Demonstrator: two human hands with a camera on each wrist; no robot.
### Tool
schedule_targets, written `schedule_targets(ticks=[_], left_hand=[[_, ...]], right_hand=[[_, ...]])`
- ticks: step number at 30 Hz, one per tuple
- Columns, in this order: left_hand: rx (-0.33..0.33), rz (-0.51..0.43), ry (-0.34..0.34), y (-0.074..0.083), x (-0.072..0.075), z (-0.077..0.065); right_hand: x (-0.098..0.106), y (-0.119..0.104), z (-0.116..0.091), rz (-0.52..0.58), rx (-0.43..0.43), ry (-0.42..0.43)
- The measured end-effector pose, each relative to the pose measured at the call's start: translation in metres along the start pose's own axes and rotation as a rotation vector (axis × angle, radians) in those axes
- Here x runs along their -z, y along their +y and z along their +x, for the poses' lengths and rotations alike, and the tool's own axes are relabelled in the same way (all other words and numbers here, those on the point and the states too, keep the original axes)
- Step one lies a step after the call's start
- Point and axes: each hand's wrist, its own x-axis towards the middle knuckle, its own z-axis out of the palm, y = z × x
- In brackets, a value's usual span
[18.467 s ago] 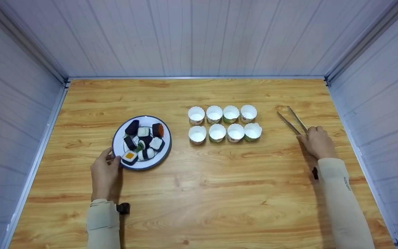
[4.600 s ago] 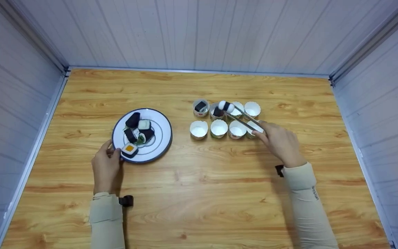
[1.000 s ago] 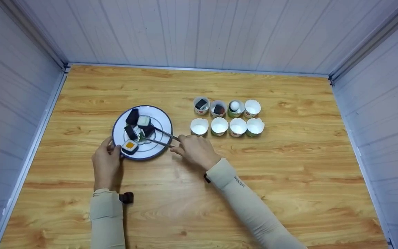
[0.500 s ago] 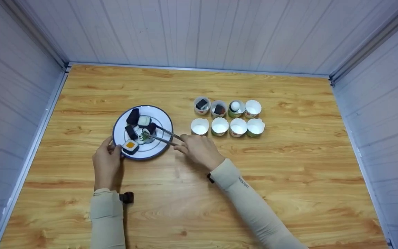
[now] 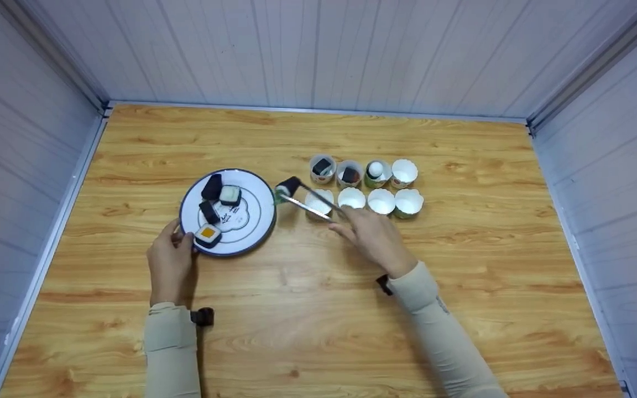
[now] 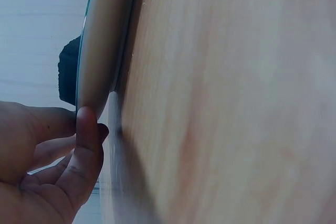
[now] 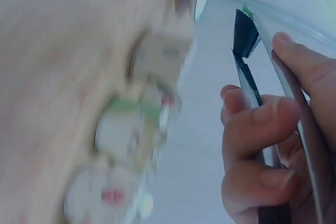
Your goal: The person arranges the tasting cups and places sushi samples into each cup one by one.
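My left hand (image 5: 170, 265) pinches the near-left rim of a white plate (image 5: 252, 235) with a blue edge; the left wrist view shows thumb and fingers at that rim. Several sushi pieces remain on the plate, among them a square roll (image 5: 208, 234) with an orange centre and a white-topped piece (image 5: 230, 194). My right hand (image 5: 376, 240) grips metal tongs (image 5: 313, 210), fingers wrapped round both arms in the right wrist view. Between the tong tips is a dark sushi roll (image 5: 288, 186) with green at one end, in the air between the plate and the cups.
Two rows of white paper cups stand right of the plate. The back row has a dark piece in one cup (image 5: 322, 168), a dark and orange piece in another (image 5: 350, 174) and a white-topped piece in a third (image 5: 377, 173). Panel walls (image 5: 318, 55) surround the wooden table (image 5: 307, 331).
The tongs have lifted the dark roll with green off the plate and carried it right, towards the cups. Earlier, three pieces went from plate to back-row cups. My left hand stays at the rim.
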Motion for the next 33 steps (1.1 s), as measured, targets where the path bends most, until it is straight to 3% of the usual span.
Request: schedule_targets(ticks=[4, 12, 16, 22, 27, 33], left_hand=[[-0.009, 0.011, 0.006, -0.001, 0.000, -0.001], [0.018, 0.016, -0.012, 0.000, -0.001, 0.000], [0.026, 0.000, -0.015, 0.001, 0.000, 0.000], [0.032, -0.017, -0.012, 0.002, 0.001, -0.001], [0.027, -0.010, -0.008, 0.001, 0.000, -0.001], [-0.026, 0.023, 0.010, 0.000, 0.000, -0.003]], right_hand=[[0.020, 0.023, -0.013, -0.014, -0.052, 0.027], [0.056, 0.074, -0.042, -0.060, -0.289, -0.004], [0.067, 0.100, -0.056, -0.097, -0.351, 0.037], [0.072, 0.126, -0.070, -0.146, -0.393, 0.108], [0.069, 0.136, -0.073, -0.149, -0.430, 0.074], [0.066, 0.142, -0.073, -0.119, -0.465, 0.029]])
